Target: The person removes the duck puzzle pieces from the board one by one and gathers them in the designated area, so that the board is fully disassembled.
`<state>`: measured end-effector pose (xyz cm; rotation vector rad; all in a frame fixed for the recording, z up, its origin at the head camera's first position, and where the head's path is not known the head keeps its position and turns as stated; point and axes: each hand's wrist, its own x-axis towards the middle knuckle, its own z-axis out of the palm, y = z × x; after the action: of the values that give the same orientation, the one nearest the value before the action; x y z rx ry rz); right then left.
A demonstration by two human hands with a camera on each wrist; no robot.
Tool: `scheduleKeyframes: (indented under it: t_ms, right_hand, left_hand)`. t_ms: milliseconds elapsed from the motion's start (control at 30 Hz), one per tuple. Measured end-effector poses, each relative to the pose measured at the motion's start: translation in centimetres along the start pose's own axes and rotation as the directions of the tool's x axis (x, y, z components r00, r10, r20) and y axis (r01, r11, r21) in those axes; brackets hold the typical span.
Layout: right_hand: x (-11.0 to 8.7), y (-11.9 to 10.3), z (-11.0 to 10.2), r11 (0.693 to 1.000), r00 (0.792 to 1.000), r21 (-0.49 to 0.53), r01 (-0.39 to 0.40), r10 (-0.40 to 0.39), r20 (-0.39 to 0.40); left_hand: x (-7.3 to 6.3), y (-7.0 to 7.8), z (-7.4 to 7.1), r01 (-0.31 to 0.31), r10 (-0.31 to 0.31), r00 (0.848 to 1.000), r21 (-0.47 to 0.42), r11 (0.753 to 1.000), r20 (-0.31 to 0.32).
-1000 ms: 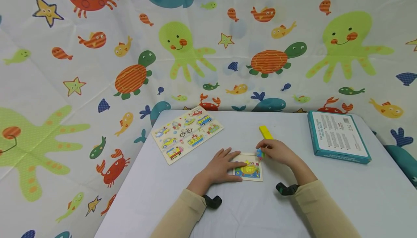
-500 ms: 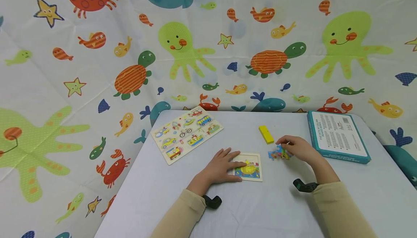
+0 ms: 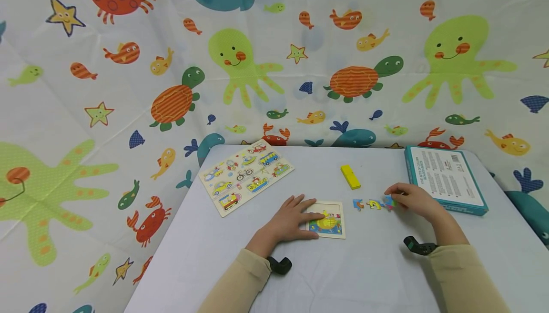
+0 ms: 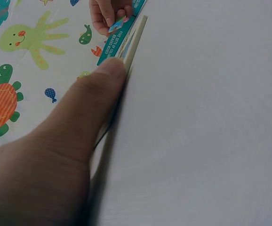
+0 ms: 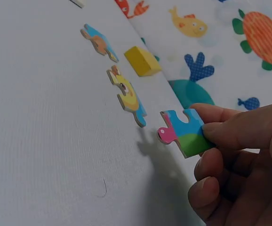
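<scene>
My left hand [image 3: 289,217] lies with spread fingers over a small framed jigsaw puzzle [image 3: 332,205], its fingers covering part of the yellow and blue picture. In the left wrist view the thumb [image 4: 86,101] runs along the puzzle's edge. My right hand [image 3: 416,201] pinches a blue, green and pink jigsaw piece [image 5: 188,134] between thumb and index finger, above the table. To the right of the puzzle lie two loose pieces: a blue and orange jigsaw piece [image 5: 98,41] and a yellow jigsaw piece with an eye [image 5: 129,94].
Behind the loose pieces sits a yellow block [image 3: 350,177]. A wooden board with vehicle pictures [image 3: 246,177] lies at the back left. At the right is a flat teal box [image 3: 448,179]. A sea-animal curtain [image 3: 309,65] hangs behind the white table [image 3: 193,260].
My right hand has moved right from the puzzle's corner, leaving two jigsaw pieces in a row on the table and holding another. The left hand has stayed on the puzzle.
</scene>
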<state>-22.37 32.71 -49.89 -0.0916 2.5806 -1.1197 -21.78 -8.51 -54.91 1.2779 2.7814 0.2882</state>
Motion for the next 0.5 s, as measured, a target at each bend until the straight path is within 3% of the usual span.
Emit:
scheduleKeyframes:
  t_ms: [267,500]
  right_hand:
    - [0.12,0.96,-0.07,0.999,0.999,0.026,-0.036,0.035,0.024]
    - [0.08,0.81,0.22,0.999,0.999,-0.014,-0.042,0.042,0.034]
  left_hand:
    - [0.06,-0.08,0.1,0.002,-0.002,1.0,-0.005,1.0,0.001]
    - [0.2,-0.14,0.25,0.017,-0.017,1.0,-0.006,1.0,-0.006]
